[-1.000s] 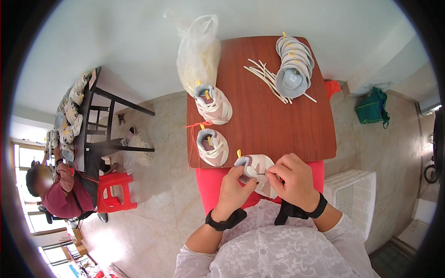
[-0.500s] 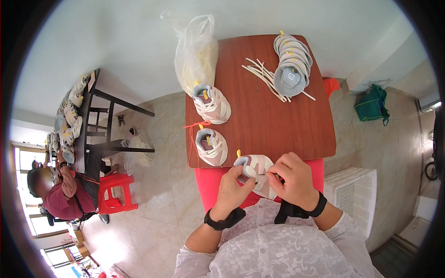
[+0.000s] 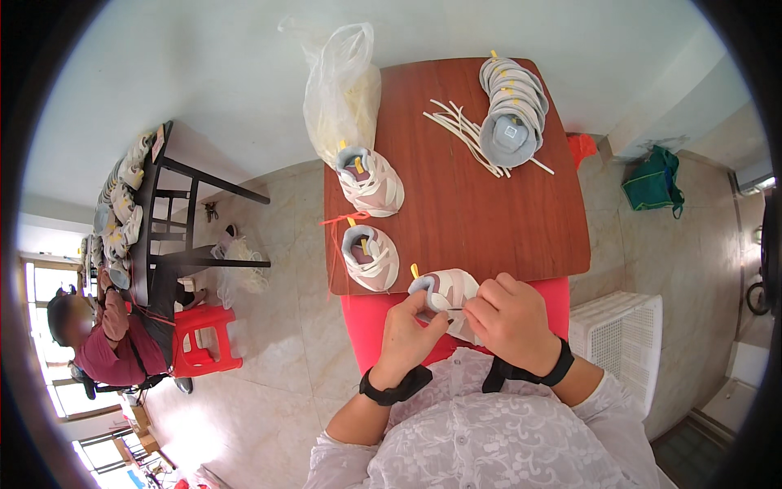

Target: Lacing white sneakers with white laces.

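A pink and white shoe upper [image 3: 453, 285] with a yellow heel loop rests at the table's near edge, above my lap. My left hand [image 3: 410, 336] is closed on its collar side, thumb and fingers pinching the material. From the right, my right hand [image 3: 513, 319] pinches a thin strand or tool at the upper's front; its exact kind is too small to make out. Two similar laced uppers stand at the table's left: one upper [image 3: 371, 257] near and another upper [image 3: 372, 184] behind it. A red cord [image 3: 334, 222] lies between them.
On the brown table [image 3: 456, 220] are white laces [image 3: 464, 134] and a stack of grey-white uppers [image 3: 513, 114]. A clear plastic bag [image 3: 346, 90] stands at the back left. A white basket [image 3: 623, 342] is at right. Leftward, another person [image 3: 114, 342] works at a black table.
My right hand has shifted slightly at the shoe upper's front, its fingers turning inward. My left hand stays on the upper, almost unmoved.
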{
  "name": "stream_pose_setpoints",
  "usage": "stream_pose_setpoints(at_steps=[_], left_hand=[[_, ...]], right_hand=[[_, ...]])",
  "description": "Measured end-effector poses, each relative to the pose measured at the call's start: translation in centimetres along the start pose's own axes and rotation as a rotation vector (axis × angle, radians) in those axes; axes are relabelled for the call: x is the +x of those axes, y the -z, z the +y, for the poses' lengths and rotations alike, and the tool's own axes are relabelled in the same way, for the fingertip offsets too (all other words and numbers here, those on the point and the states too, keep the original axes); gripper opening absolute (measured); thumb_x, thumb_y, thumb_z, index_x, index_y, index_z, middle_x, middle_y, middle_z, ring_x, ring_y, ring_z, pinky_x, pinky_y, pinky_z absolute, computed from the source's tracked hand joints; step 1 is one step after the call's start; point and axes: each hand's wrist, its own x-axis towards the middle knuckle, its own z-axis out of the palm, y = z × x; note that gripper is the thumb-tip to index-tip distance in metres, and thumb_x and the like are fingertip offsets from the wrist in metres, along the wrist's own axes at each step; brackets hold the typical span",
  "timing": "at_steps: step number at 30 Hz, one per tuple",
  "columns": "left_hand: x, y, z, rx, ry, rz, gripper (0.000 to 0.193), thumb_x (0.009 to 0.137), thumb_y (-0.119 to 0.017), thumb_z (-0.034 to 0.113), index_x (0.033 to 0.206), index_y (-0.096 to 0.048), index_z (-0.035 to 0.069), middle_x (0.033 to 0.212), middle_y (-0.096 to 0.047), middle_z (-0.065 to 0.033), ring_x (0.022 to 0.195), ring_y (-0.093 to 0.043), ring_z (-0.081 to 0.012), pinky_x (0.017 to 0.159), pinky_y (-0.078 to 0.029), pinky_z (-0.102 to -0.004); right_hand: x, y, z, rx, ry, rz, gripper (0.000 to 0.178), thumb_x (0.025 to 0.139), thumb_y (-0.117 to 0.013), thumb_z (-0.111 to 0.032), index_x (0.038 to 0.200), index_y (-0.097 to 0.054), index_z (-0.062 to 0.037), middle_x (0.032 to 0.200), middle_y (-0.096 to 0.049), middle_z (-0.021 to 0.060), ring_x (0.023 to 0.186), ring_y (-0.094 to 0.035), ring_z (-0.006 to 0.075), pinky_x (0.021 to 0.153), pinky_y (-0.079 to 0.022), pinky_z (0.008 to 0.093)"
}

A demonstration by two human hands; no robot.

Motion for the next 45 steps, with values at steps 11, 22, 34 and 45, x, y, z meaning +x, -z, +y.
stream_pose_setpoints(at_steps=[11,22,34,45], left_hand=[[-0.1,-0.8,-1.0,-0.018,-0.151,0.09,0.02,0.079,-0.059,-0.004,0.099,-0.062,-0.002,0.085,-0.066,-0.0055,0.073,-0.061,-0.0094,0.067,-0.049,-0.0241],[-0.5,-0.6,0.0,-0.233,-0.033,0.105,0.02,0.08,-0.061,-0.003,0.1,-0.061,-0.002,0.088,-0.067,-0.0057,0.077,-0.061,-0.0094,0.069,-0.048,-0.0236],[-0.6,-0.6,0.2,-0.22,-0.047,0.1,0.018,0.079,-0.062,-0.002,0.097,-0.062,-0.002,0.086,-0.068,-0.0056,0.074,-0.06,-0.0092,0.068,-0.048,-0.0233],[-0.5,-0.6,-0.2,-0.163,-0.075,0.105,0.018,0.08,-0.06,-0.004,0.098,-0.06,-0.003,0.086,-0.067,-0.0068,0.07,-0.06,-0.0091,0.061,-0.049,-0.022]], right_hand=[[-0.5,-0.5,-1.2,-0.048,-0.101,-0.075,0.012,0.07,-0.067,-0.009,0.072,-0.055,-0.0068,0.072,-0.045,0.0037,0.068,-0.052,0.019,0.048,-0.044,0.0312],[-0.6,-0.7,-1.8,0.129,-0.229,0.108,0.013,0.074,-0.068,-0.008,0.075,-0.056,-0.0072,0.073,-0.048,0.0051,0.067,-0.055,0.0217,0.049,-0.044,0.0333],[-0.6,-0.2,-1.7,0.1,-0.203,0.068,0.014,0.072,-0.068,-0.007,0.071,-0.054,-0.0064,0.072,-0.048,0.0059,0.066,-0.055,0.0224,0.049,-0.045,0.0342],[-0.6,-0.4,-1.6,0.111,-0.218,0.065,0.014,0.073,-0.068,-0.008,0.072,-0.054,-0.0062,0.072,-0.048,0.006,0.066,-0.055,0.0225,0.049,-0.045,0.0343]])
